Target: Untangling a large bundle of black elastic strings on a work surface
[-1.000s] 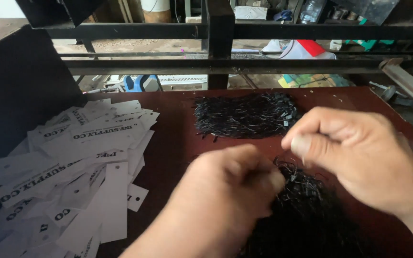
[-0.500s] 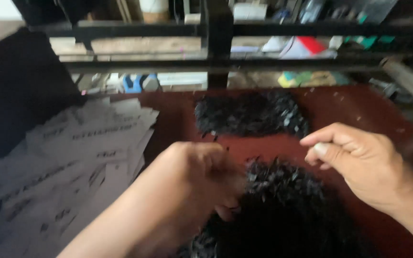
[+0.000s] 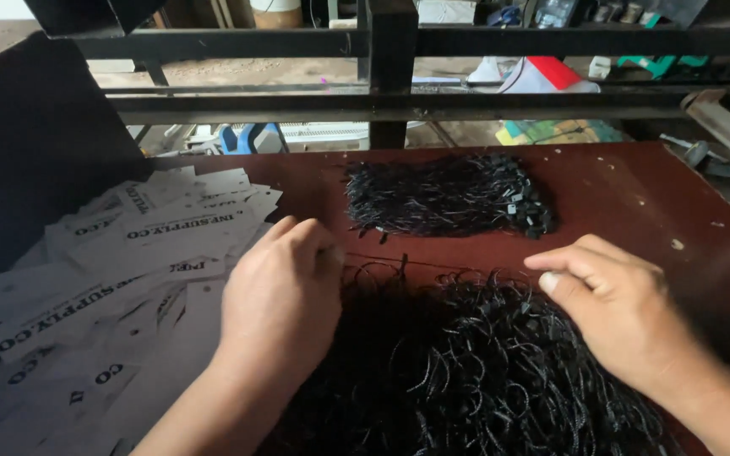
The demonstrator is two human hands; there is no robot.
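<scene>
Black looped strings (image 3: 483,380) lie in a loose tangled heap at the lower centre of the frame, on the dark red desk (image 3: 635,190). The left hand (image 3: 280,295) rests at the heap's left edge, fingers curled under so I cannot tell whether it pinches a strand. The right hand (image 3: 614,308) hovers over the heap's right side, thumb and forefinger drawn together; whether a string sits between them is not visible.

To my eye the risk is snagging: the loops interlock, so lifting one could drag a clump along. A sweep leftward could also scatter the white paper tags (image 3: 120,279) spread at the lower left, just beside the left wrist. A tidier bundle of strings (image 3: 445,194) sits near the upper centre, apart from the heap. Bare desk shows at the right, up to its far edge.
</scene>
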